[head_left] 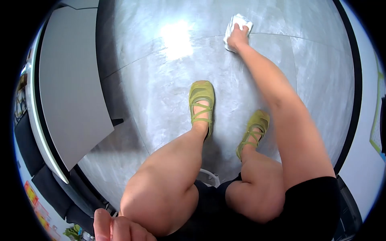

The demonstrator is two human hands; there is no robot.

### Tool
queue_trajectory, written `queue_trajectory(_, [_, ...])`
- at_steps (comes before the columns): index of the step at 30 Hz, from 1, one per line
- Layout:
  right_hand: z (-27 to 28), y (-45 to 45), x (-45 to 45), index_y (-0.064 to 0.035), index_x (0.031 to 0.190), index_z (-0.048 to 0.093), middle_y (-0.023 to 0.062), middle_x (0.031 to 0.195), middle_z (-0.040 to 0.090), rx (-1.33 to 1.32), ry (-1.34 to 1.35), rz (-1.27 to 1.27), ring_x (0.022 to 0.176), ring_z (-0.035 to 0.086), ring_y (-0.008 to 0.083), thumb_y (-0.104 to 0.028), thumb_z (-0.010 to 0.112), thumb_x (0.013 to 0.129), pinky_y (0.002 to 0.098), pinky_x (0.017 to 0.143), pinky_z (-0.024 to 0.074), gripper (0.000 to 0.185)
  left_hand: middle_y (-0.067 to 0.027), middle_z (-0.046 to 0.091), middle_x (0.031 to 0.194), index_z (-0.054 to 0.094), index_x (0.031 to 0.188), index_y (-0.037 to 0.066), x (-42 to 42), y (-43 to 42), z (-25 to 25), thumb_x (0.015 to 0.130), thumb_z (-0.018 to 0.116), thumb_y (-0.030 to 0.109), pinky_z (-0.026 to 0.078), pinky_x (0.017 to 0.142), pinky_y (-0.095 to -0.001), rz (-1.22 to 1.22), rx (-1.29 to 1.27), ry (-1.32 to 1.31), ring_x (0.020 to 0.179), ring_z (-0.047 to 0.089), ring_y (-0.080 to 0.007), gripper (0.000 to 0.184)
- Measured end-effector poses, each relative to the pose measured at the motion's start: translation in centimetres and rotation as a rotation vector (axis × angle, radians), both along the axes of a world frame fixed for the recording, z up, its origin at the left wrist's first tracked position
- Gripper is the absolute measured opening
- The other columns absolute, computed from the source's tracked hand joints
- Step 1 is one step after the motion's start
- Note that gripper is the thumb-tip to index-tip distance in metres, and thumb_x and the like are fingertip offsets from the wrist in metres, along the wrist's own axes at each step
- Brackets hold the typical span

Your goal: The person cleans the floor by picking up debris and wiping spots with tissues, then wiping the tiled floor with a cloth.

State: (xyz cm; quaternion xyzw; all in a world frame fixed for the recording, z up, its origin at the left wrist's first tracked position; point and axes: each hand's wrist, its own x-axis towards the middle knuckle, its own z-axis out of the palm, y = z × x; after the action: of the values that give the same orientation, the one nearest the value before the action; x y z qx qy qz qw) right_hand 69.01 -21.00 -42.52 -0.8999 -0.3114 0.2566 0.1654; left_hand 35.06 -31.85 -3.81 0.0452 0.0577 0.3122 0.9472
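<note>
My right hand [238, 38] reaches far forward to the grey floor, its fingers closed on a folded white cloth [241, 19] with faint grey stripes. The cloth lies flat on the tiles, across a seam, and the hand covers part of it. At the bottom left edge, my left hand [120, 229] is beside my left thigh. Its fingers are curled, and the frame cuts off the rest of it. Whatever it may hold is hidden.
My feet in green strappy shoes [202, 94] stand on the shiny floor [161, 96]. A grey cabinet panel [72, 80] stands to the left, with dark seats [52, 190] beyond it. A white wall with a black skirting strip [357, 88] runs along the right.
</note>
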Motion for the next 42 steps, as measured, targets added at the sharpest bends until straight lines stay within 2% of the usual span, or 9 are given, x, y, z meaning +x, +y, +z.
queue_trajectory(3, [-0.1, -4.9, 1.4, -0.0190, 0.135, 0.035, 0.0075, 0.144, 0.024, -0.061, -0.160, 0.293, 0.109, 0.051, 0.0393, -0.006, 0.056, 0.076, 0.0415, 0.089, 0.0477, 0.064, -0.0201, 0.052, 0.100, 0.042, 0.100, 0.001, -1.1, 0.1, 0.1, 0.085, 0.058, 0.003, 0.057, 0.072, -0.0353, 0.030, 0.005, 0.012, 0.090, 0.055, -0.0321, 0.022])
queue_trajectory(9, [0.8, -14.5, -2.6, -0.0268, 0.137, 0.035, 0.0005, 0.146, 0.027, -0.056, -0.328, 0.678, 0.100, 0.051, 0.0315, -0.003, 0.050, 0.078, 0.0412, 0.080, 0.0519, 0.065, -0.0189, 0.053, 0.097, 0.043, 0.095, 0.002, -2.3, 1.1, -1.1, 0.088, 0.055, 0.005, 0.056, 0.070, -0.0345, 0.020, 0.008, -0.119, 0.085, 0.056, -0.0301, 0.014])
queue_trajectory(15, [0.0, -8.7, -2.6, -0.0315, 0.135, 0.039, -0.0033, 0.145, 0.030, 0.099, -0.418, 0.976, 0.100, 0.050, 0.0294, 0.000, 0.041, 0.082, 0.0358, 0.077, 0.0529, 0.062, -0.0183, 0.053, 0.097, 0.043, 0.095, 0.003, -2.3, 0.9, -0.3, 0.090, 0.051, 0.007, 0.056, 0.068, -0.0343, 0.024, -0.024, -0.042, 0.084, 0.056, -0.0291, 0.010])
queue_trajectory(19, [-3.2, -2.0, 4.1, -0.0340, 0.134, 0.039, -0.0021, 0.143, 0.035, -0.085, -0.577, 0.499, 0.109, 0.048, 0.0364, -0.005, 0.040, 0.087, 0.0406, 0.082, 0.0517, 0.055, -0.0186, 0.053, 0.097, 0.043, 0.096, 0.003, -2.0, 1.0, -0.7, 0.090, 0.052, 0.007, 0.056, 0.068, -0.0341, -0.045, -0.012, -0.093, 0.085, 0.056, -0.0292, 0.012])
queue_trajectory(23, [-1.8, -3.5, 6.2, -0.0331, 0.135, 0.039, -0.0014, 0.144, 0.034, -0.135, -0.498, 0.479, 0.106, 0.048, 0.0345, -0.002, 0.040, 0.084, 0.0404, 0.084, 0.0505, 0.059, -0.0184, 0.053, 0.098, 0.044, 0.097, 0.002, -3.0, 0.6, -0.3, 0.088, 0.055, 0.009, 0.057, 0.070, -0.0343, 0.000, -0.018, -0.063, 0.086, 0.056, -0.0293, 0.015])
queue_trajectory(29, [1.0, -16.1, 2.7, -0.0323, 0.137, 0.035, -0.0028, 0.144, 0.032, -0.027, -0.300, 0.766, 0.100, 0.049, 0.0308, 0.006, 0.045, 0.079, 0.0375, 0.090, 0.0464, 0.070, -0.0181, 0.053, 0.100, 0.044, 0.098, 0.002, -2.7, 0.3, -0.2, 0.088, 0.056, 0.009, 0.057, 0.072, -0.0347, -0.051, -0.027, -0.095, 0.090, 0.056, -0.0299, 0.017])
queue_trajectory(33, [-0.4, -23.6, 4.9, -0.0327, 0.138, 0.033, -0.0023, 0.146, 0.030, -0.171, -0.383, 0.286, 0.097, 0.050, 0.0315, 0.009, 0.043, 0.078, 0.0371, 0.089, 0.0465, 0.074, -0.0179, 0.052, 0.100, 0.044, 0.100, 0.001, -2.2, -0.1, -0.3, 0.086, 0.058, 0.006, 0.057, 0.074, -0.0348, -0.116, -0.023, -0.122, 0.093, 0.057, -0.0303, 0.020])
queue_trajectory(37, [0.0, -30.3, 4.4, -0.0323, 0.138, 0.034, -0.0034, 0.148, 0.025, -0.321, -0.338, 0.146, 0.098, 0.049, 0.0329, 0.008, 0.040, 0.078, 0.0377, 0.089, 0.0473, 0.073, -0.0172, 0.052, 0.100, 0.046, 0.099, 0.000, -2.1, -1.6, 0.2, 0.083, 0.060, 0.002, 0.057, 0.075, -0.0342, -0.155, -0.025, -0.104, 0.092, 0.057, -0.0298, 0.022])
queue_trajectory(42, [-1.4, -43.7, -1.0, -0.0322, 0.139, 0.033, -0.0005, 0.147, 0.027, -0.166, -0.410, 0.003, 0.109, 0.047, 0.0368, 0.006, 0.041, 0.079, 0.0420, 0.097, 0.0402, 0.071, -0.0161, 0.052, 0.099, 0.046, 0.097, 0.000, -1.3, -1.0, -0.6, 0.078, 0.063, -0.003, 0.057, 0.068, -0.0348, -0.408, 0.021, -0.244, 0.091, 0.057, -0.0279, 0.025])
